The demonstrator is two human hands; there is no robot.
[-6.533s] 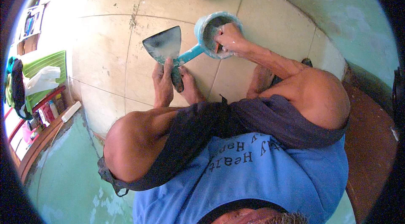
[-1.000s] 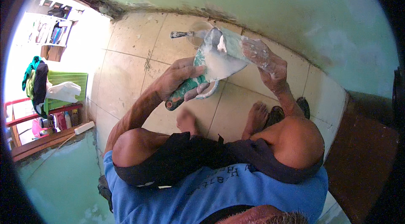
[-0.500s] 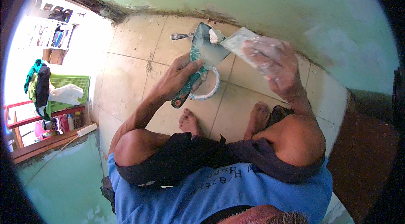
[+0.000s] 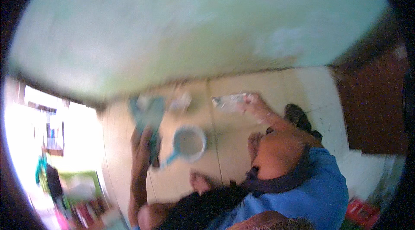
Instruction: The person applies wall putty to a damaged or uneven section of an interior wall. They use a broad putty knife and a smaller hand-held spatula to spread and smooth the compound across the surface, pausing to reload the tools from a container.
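Wide scraper [image 4: 148, 115]: lying at ten o'clock from the dipper pot, its broad blade pointing toward twelve and bearing a pale lump.
Left hand [image 4: 144, 142]: closing its grip around the scraper's handle, fingers wrapping it; blur is hiding the exact finger places.
Flat spreader [image 4: 230, 101]: sitting between one and two o'clock from the pot, its free end pointing toward nine, whitish smears showing on it.
Right hand [image 4: 258, 108]: pinching the spreader's near end, the grip pressing together on it, well apart from the scraper.
White paste [image 4: 143, 101]: probably being portioned between the two blades as the step in hand; the next move seems to be calling for a level scraper, so that the lump is not sliding off.
Dipper pot [image 4: 174, 148]: standing on the tiled floor [image 4: 235, 156], handle pointing toward eight, neither hand touching it.
Pale tub [image 4: 180, 102]: resting near twelve from the pot, blurring too much for its contents to be told.
Green wall [image 4: 194, 35]: rising beyond, at twelve, showing lighter patches.
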